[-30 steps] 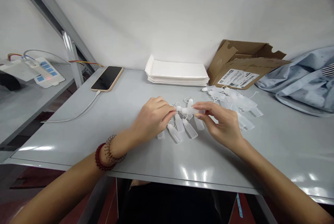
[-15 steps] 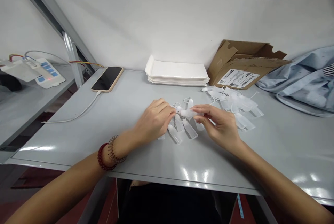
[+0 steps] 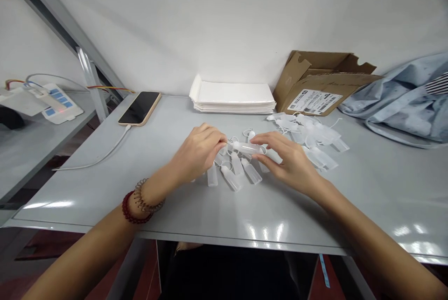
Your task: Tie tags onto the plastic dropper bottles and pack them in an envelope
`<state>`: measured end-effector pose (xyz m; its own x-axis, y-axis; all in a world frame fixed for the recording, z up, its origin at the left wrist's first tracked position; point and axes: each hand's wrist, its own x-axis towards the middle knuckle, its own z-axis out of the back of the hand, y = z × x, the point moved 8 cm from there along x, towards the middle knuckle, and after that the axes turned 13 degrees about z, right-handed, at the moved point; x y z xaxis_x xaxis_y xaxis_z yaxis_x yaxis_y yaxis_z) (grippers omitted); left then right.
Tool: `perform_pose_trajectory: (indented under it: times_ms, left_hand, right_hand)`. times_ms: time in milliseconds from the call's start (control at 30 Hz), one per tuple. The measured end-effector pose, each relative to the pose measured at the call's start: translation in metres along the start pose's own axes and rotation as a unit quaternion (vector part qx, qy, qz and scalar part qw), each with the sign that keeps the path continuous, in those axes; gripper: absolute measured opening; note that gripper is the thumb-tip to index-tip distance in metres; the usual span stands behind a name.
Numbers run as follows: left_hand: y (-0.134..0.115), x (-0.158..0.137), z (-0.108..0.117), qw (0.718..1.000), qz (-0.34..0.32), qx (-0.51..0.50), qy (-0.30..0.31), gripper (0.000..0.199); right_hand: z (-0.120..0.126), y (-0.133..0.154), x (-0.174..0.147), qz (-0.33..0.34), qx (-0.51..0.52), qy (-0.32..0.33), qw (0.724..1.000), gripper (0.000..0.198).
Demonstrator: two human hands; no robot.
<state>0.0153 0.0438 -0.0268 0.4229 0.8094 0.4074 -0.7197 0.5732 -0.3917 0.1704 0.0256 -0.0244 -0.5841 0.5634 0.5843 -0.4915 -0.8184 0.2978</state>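
Over the grey tabletop (image 3: 164, 143), right hand (image 3: 292, 157) has thumb and fingers clamped on translucent bottle (image 3: 246, 148), lying sideways, left hand (image 3: 198, 153) has fingertips pinched together at its nozzle end, exact grip too small to tell, loose bottles (image 3: 230, 178) beneath, bottle pile (image 3: 317, 133) near cardboard box (image 3: 324, 84).

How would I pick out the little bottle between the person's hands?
On the grey table, find the stack of white packets by the wall. In front of it, between the left hand and right hand, is a small translucent bottle pointing sideways. Unlike the similar loose bottles around it, it is in the right hand's grasp.
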Motion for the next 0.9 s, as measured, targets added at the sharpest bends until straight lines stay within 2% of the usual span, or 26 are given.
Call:
perform_pose_trajectory:
  times_ms: [133, 300, 500, 633, 700, 833, 900]
  left_hand:
    - [0.025, 0.006, 0.000, 0.998, 0.058, 0.015, 0.035, 0.017]
    - [0.046, 0.009, -0.002, 0.993, 0.088, 0.053, 0.051, 0.019]
    - [0.044, 0.007, -0.007, 0.993, 0.076, 0.076, 0.056, 0.021]
    - [0.042, 0.007, -0.006, 0.993, 0.076, 0.078, 0.043, 0.024]
    - [0.041, 0.006, -0.004, 0.994, 0.078, 0.075, 0.030, 0.025]
    - [0.038, 0.006, -0.002, 0.994, 0.088, 0.071, 0.013, 0.026]
    - [0.037, 0.006, -0.002, 0.993, 0.092, 0.070, 0.009, 0.026]
  right_hand:
    - [0.018, -0.016, -0.001, -0.025, -0.055, -0.012, 0.998, 0.013]
    - [0.033, -0.046, -0.009, -0.105, -0.107, 0.017, 0.989, 0.009]
    - [0.042, -0.071, -0.023, -0.179, -0.128, 0.089, 0.972, 0.010]
    - [0.053, -0.082, -0.034, -0.265, -0.141, 0.143, 0.943, 0.012]
    - [0.057, -0.086, -0.040, -0.294, -0.124, 0.173, 0.932, 0.015]
    - [0.065, -0.091, -0.051, -0.305, -0.076, 0.212, 0.925, 0.018]
    - [0.068, -0.098, -0.063, -0.352, -0.064, 0.240, 0.903, 0.016]
